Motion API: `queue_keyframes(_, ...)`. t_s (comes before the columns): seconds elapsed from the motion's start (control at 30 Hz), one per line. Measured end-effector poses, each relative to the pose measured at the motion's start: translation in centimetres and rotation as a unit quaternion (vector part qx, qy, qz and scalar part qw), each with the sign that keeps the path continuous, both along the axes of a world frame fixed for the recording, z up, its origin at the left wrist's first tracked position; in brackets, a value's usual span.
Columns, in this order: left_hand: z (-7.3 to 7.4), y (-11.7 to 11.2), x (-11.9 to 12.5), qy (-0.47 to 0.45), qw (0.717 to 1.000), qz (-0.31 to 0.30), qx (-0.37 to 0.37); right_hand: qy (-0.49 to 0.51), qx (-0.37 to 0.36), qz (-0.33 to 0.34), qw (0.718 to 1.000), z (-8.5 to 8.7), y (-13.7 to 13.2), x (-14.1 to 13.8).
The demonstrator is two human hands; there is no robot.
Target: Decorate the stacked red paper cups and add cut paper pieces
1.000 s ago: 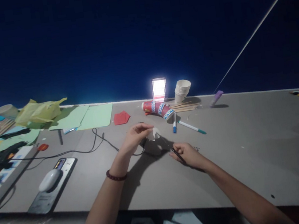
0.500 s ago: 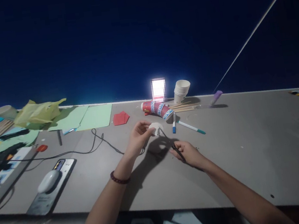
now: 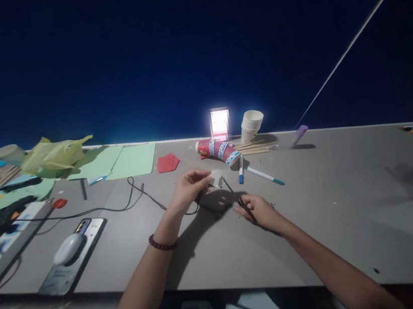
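My left hand (image 3: 190,186) pinches a small white paper cup piece (image 3: 217,178) just above the grey table (image 3: 351,216). My right hand (image 3: 259,211) is closed round black scissors (image 3: 238,198), whose blades reach up to the white piece. A dark bead bracelet (image 3: 161,243) sits on my left wrist. A black cable (image 3: 121,202) runs across the table to just under my left hand.
Behind my hands lie a tipped stack of red patterned cups (image 3: 218,150), a white cup stack (image 3: 251,124), two blue-capped markers (image 3: 265,175), wooden sticks and a purple tube (image 3: 299,134). Green paper sheets (image 3: 123,161), a red scrap (image 3: 167,163), a phone (image 3: 71,256) and coloured papers fill the left.
The scissors' blades have moved up to the white piece, which my left hand lifted and turned slightly. Shadows have spread over the table's right end.
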State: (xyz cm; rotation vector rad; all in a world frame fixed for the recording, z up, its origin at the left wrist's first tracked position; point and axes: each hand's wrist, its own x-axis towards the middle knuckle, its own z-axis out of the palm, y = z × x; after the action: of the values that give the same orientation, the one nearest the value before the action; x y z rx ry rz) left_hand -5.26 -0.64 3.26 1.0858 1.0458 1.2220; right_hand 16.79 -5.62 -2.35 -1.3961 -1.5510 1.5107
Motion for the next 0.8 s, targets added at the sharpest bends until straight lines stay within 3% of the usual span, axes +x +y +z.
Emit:
queue_keyframes(0.2, -0.51, 0.21, -0.18, 0.036, 0.999, 0.0, 0.021, -0.018, 0.009, 0.033, 0.999, -0.13, 0.21, 0.61)
queue_keyframes(0.4, -0.72, 0.43, -0.62, 0.059, 0.998, -0.011, 0.022, -0.075, 0.017, 0.018, 0.997, 0.04, 0.1, 0.52)
queue_keyframes(0.8, 0.17, 0.03, -0.3, 0.054, 0.997, -0.041, 0.022, -0.05, 0.029, 0.036, 0.998, 0.62, -0.11, 0.23)
